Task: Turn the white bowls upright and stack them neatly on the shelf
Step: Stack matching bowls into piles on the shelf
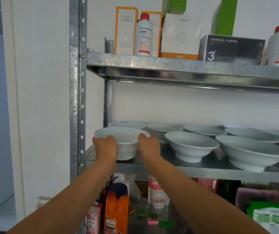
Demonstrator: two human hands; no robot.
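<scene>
An upright white bowl (pixel 127 142) stands at the front left of the middle metal shelf (pixel 177 169). My left hand (pixel 105 146) grips its left side and my right hand (pixel 149 146) grips its right side, fingers curled over the rim. Several more white bowls stand upright along the same shelf: one (pixel 191 146) just to the right, a larger one (pixel 251 152) further right, and others (pixel 162 128) behind them in a back row.
The shelf's steel post (pixel 78 98) stands just left of the held bowl. The upper shelf (pixel 186 65) carries boxes and red-capped bottles (pixel 143 36). Below, pouches and packets (pixel 116 210) fill the lower shelf. A white wall lies to the left.
</scene>
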